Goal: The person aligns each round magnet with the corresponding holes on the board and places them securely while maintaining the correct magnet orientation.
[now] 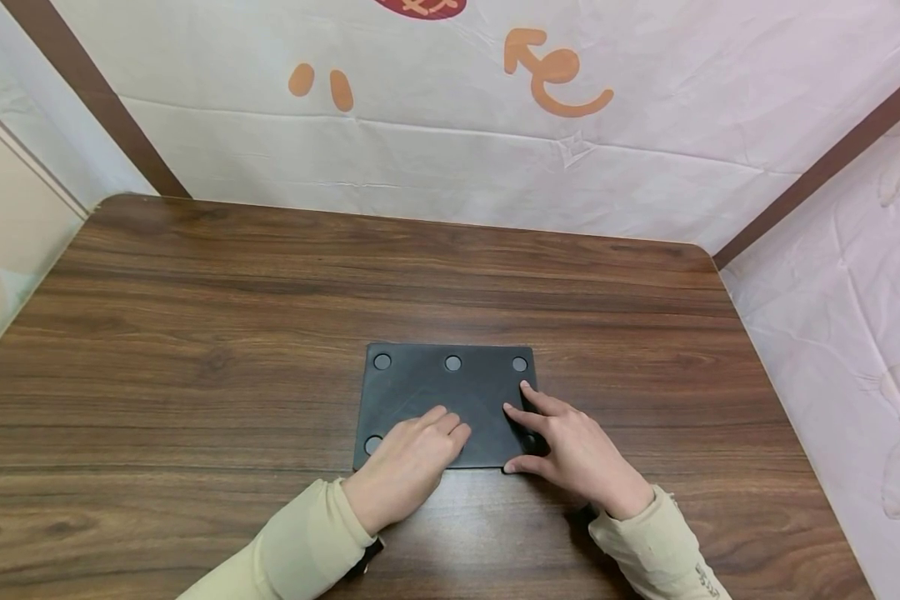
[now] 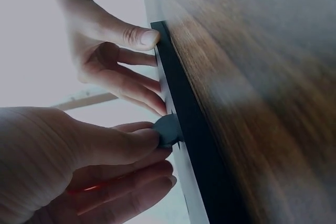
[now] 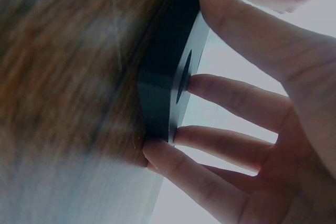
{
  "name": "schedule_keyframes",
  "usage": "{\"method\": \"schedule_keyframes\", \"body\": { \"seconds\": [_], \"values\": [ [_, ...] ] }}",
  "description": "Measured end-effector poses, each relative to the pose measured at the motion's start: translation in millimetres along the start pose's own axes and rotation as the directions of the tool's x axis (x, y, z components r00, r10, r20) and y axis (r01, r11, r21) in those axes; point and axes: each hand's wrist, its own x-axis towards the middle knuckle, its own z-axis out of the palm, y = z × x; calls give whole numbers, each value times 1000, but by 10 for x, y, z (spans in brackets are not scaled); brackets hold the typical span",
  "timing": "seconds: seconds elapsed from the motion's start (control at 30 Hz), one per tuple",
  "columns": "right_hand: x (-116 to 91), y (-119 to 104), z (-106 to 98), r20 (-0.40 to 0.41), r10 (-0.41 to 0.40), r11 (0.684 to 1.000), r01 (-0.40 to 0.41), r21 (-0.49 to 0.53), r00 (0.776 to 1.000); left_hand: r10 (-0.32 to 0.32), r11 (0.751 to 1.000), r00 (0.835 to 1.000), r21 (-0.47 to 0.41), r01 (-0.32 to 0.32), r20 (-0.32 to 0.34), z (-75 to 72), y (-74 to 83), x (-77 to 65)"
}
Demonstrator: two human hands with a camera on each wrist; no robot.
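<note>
A flat black rectangular board lies on the wooden table, with round grey spots along its long edges in the head view. My left hand is over its near edge. Between thumb and forefinger it pinches a small dark round disc, which is tilted up and touches the board's face. In the head view that hand hides the disc. My right hand rests on the board's right end with fingers spread and fairly straight. Its thumb touches the near edge, and a fingertip lies beside a dark round recess.
The brown wood-grain table extends around the board on all sides. Behind it hangs a white sheet with orange printed shapes. Another pale sheet borders the right side.
</note>
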Motion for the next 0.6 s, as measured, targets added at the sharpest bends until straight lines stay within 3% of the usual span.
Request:
{"method": "schedule_keyframes", "body": {
  "seconds": [0.6],
  "values": [
    [5, 9, 3, -10, -18, 1000, 18, -2, 1000, -1, 999, 998, 33, -1, 57, 26, 15, -10]
  ]
}}
